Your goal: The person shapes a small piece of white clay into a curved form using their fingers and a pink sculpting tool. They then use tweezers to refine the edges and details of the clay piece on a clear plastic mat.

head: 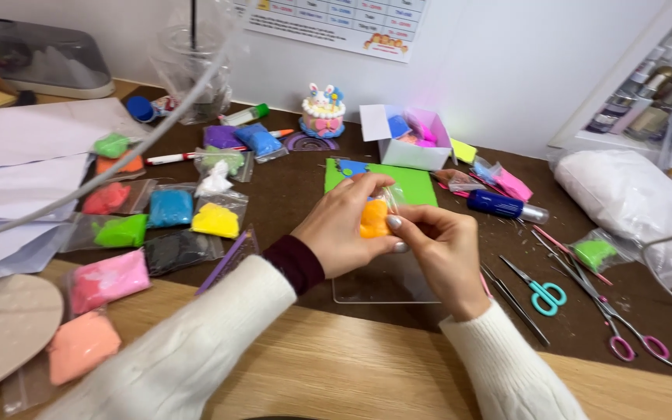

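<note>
Orange clay in a small clear bag (pixel 375 218) sits between both hands above the clear mat (pixel 383 284) on the table (pixel 336 365). The left hand (pixel 344 225) pinches the bag's top; the right hand (pixel 441 249) grips its side. It looks like opening the bag; next, the fingers need to part the seal.

Your hands (pixel 394 237) over clear acrylic sheet (pixel 383 284) | small clay-filled plastic bags (pixel 169 208) left on tabletop (pixel 336 365) | teal-handled scissors (pixel 538 292) right | white cardboard box (pixel 410 136) behind
</note>
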